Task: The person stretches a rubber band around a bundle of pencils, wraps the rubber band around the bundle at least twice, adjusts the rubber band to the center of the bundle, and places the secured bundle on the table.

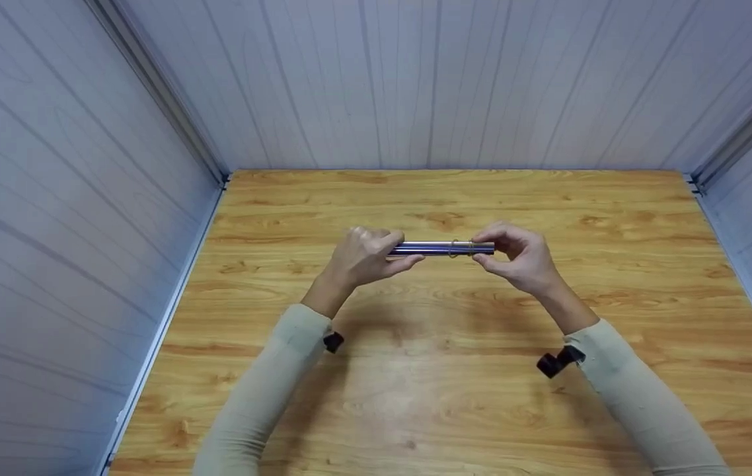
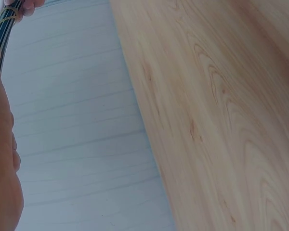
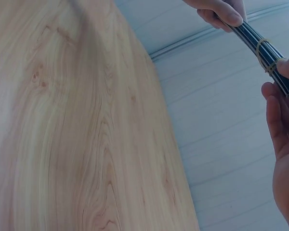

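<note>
Above the table a bundle of slim, dark, shiny sticks [image 1: 429, 248] is held level between both hands; what kind of sticks they are I cannot tell. My left hand [image 1: 366, 258] grips the bundle's left end between thumb and fingers. A thin tan rubber band [image 3: 258, 52] loops round the sticks near their right end, one turn standing loose from them. There my right hand [image 1: 525, 261] pinches the band against the sticks with thumb and fingertips. Only the edge of the left hand [image 2: 2, 154] shows in the left wrist view, with the bundle at the top corner.
Under the hands lies a wood-grain table [image 1: 415, 370]. Pale panelled walls rise behind it [image 1: 402, 86] and at the left [image 1: 65, 231] and right sides. A small black camera [image 1: 551, 365] hangs at the right wrist, another [image 1: 334, 342] at the left.
</note>
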### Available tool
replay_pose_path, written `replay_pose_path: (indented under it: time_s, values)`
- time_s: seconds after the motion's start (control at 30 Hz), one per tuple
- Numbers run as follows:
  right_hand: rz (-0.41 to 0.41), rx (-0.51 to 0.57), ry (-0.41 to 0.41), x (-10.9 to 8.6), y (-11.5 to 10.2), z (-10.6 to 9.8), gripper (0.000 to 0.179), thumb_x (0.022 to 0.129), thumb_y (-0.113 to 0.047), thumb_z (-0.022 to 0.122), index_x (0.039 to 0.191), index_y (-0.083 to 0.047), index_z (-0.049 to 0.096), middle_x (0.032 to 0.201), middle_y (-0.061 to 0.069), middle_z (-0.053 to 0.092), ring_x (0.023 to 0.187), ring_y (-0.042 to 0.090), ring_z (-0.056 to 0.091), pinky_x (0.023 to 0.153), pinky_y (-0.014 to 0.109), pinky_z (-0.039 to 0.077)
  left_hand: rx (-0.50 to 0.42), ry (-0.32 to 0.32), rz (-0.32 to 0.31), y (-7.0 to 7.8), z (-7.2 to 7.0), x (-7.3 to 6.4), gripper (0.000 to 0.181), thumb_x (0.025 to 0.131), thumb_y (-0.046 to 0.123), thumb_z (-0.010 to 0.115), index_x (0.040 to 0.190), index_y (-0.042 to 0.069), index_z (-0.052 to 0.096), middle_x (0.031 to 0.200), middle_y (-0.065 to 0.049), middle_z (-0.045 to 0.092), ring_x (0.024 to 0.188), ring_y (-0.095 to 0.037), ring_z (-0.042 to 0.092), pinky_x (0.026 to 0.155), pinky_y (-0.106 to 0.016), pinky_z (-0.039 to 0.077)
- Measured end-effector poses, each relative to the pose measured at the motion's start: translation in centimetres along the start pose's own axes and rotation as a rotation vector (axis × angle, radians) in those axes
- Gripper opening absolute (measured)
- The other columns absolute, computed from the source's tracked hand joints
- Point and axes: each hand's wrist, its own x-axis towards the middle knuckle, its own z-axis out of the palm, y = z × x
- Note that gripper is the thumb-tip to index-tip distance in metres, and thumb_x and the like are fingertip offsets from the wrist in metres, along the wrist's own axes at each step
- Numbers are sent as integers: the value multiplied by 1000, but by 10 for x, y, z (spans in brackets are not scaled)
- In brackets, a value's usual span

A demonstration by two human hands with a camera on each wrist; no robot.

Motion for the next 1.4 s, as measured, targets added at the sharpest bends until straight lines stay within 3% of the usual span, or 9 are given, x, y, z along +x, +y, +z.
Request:
replay_pose_path:
  time_s: [0.4,0.7,0.9,1.07,1.27,1.4]
  values:
    - [1,-62,46,2,-5,5,25,89,25,77,113,19,77,116,-12,84,99,3,79,85,16,64,-24,-71,-58,6,-1,-1,48,96,39,91,79,9,56,54,0,50,55,-2,18,52,-21,20]
    - [0,-47,-83,1,-1,18,34,88,28,77,119,15,80,120,-11,85,94,2,83,74,18,65,-94,-143,-49,15,4,5,44,99,41,88,83,9,61,57,-1,56,54,-3,27,50,-23,28]
    - [-4,-77,-61,-1,0,12,38,88,23,81,125,18,75,126,-12,83,101,4,81,86,18,65,-73,-142,-102,13,0,1,44,99,40,88,84,9,61,58,-1,57,54,-3,26,51,-22,25]
    - [1,-94,-2,-1,-2,13,33,84,30,78,114,18,75,116,-15,81,100,1,78,86,16,64,-74,-147,-102,16,-2,2,44,100,40,87,85,9,59,58,-1,56,54,-4,27,51,-22,25]
    - [5,-83,-59,3,-7,17,32,85,25,81,114,13,80,115,-13,84,93,3,81,78,18,65,-97,-146,-80,24,-1,8,42,100,39,86,83,10,60,58,0,55,55,-3,26,52,-22,22]
    - [-1,-99,-83,4,-7,15,36,84,27,81,119,15,78,120,-12,84,99,2,82,82,18,65,-113,-152,-96,24,-3,8,42,101,39,85,83,10,60,58,-1,56,55,-3,26,53,-21,21]
